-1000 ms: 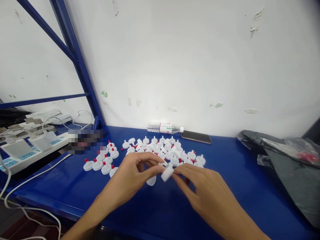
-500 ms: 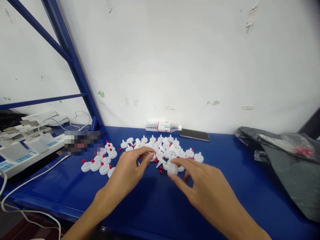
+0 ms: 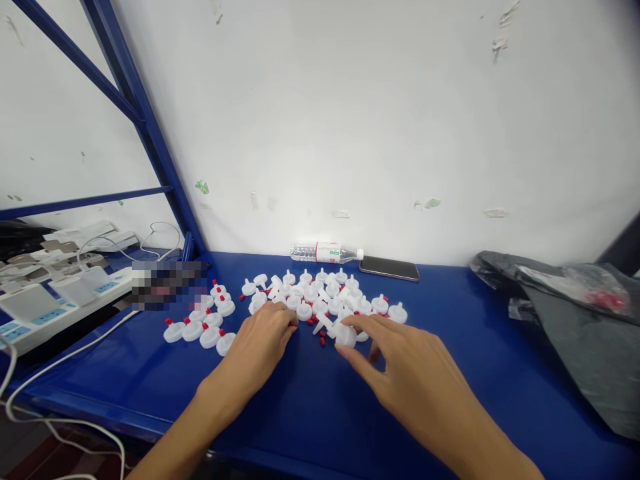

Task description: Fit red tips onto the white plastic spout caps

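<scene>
Several white round plastic caps with short spouts lie in a heap point(image 3: 325, 297) on the blue table point(image 3: 450, 373). To the left sits a smaller group of caps with red tips point(image 3: 203, 327). Small loose red plugs point(image 3: 323, 340) lie at the heap's near edge. My right hand point(image 3: 400, 363) pinches one white cap point(image 3: 346, 335) between thumb and fingers, low over the table. My left hand point(image 3: 260, 347) rests at the heap's near left edge, fingers curled together and pressed toward the caps; whatever they hold is hidden.
A water bottle point(image 3: 326, 253) lies on its side against the wall, a dark phone point(image 3: 389, 269) beside it. A grey plastic bag point(image 3: 575, 313) covers the table's right end. White power strips point(image 3: 55, 293) and cables point(image 3: 60, 363) lie left, by a blue frame post point(image 3: 150, 133).
My hands, held together over one white cap a second ago, have parted and dropped to the table. The left hand went to the heap's edge; the right keeps a cap.
</scene>
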`<state>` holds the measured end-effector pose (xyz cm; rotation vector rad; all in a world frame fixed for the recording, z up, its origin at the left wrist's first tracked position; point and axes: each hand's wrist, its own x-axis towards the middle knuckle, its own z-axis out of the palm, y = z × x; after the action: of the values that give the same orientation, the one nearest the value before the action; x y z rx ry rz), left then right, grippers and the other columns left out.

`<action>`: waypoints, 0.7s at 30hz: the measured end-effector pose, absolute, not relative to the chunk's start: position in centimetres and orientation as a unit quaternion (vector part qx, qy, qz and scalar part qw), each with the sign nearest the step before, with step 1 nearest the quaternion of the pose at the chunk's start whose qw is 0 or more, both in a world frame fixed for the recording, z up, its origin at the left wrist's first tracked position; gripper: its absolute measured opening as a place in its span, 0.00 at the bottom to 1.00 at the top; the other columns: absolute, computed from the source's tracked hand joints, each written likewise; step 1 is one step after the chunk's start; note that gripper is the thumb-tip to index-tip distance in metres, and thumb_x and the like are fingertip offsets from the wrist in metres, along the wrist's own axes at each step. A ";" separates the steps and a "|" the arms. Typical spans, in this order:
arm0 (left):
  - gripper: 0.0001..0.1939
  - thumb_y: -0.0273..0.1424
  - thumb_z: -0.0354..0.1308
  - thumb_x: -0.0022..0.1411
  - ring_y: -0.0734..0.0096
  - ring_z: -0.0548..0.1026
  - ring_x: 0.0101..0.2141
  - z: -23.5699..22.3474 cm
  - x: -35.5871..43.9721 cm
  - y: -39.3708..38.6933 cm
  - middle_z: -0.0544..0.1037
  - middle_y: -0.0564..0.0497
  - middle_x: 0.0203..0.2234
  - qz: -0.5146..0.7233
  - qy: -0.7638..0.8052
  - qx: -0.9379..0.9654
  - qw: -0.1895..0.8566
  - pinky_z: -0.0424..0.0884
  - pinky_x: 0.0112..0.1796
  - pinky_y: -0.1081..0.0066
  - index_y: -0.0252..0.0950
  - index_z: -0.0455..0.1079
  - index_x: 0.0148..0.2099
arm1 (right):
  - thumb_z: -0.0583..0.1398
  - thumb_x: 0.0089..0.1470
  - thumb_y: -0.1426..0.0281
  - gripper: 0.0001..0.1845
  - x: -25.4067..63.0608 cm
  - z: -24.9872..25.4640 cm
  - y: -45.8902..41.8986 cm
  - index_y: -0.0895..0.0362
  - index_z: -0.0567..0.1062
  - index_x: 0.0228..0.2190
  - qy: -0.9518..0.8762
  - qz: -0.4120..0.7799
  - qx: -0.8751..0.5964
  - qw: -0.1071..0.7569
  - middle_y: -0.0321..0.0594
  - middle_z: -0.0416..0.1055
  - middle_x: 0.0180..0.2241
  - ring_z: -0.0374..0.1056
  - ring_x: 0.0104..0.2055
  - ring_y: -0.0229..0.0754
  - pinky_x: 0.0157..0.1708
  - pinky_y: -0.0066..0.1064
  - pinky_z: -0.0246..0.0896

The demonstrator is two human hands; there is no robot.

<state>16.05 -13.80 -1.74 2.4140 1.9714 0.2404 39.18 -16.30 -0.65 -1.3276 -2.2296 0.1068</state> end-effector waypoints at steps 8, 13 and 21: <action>0.17 0.24 0.49 0.69 0.52 0.76 0.48 -1.7 16.1 -14.0 0.79 0.43 0.44 0.075 0.629 0.774 0.014 0.71 0.44 0.60 0.38 0.76 0.52 | 0.60 0.63 0.60 0.14 39.2 -0.7 -16.3 0.45 0.77 0.50 -0.826 0.052 -0.504 0.247 0.33 0.82 0.39 0.78 0.34 0.47 0.32 0.37 0.64; 0.18 0.24 0.49 0.68 0.53 0.75 0.48 -2.1 16.0 -13.8 0.79 0.42 0.43 0.088 0.623 0.777 0.013 0.71 0.44 0.61 0.38 0.76 0.54 | 0.61 0.63 0.61 0.14 39.3 -0.8 -16.3 0.45 0.77 0.49 -0.829 0.049 -0.499 0.247 0.34 0.82 0.38 0.78 0.34 0.46 0.32 0.36 0.63; 0.17 0.24 0.50 0.68 0.57 0.74 0.48 -2.5 15.8 -13.8 0.79 0.46 0.45 0.212 0.572 0.792 0.026 0.67 0.53 0.56 0.41 0.76 0.53 | 0.61 0.63 0.61 0.13 39.3 -0.8 -16.3 0.44 0.77 0.49 -0.830 0.052 -0.499 0.244 0.31 0.82 0.38 0.78 0.33 0.46 0.32 0.36 0.62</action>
<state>15.79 -13.81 -2.55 2.4478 1.7675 0.6551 39.30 -16.33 -0.81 -1.3631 -2.2656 0.1417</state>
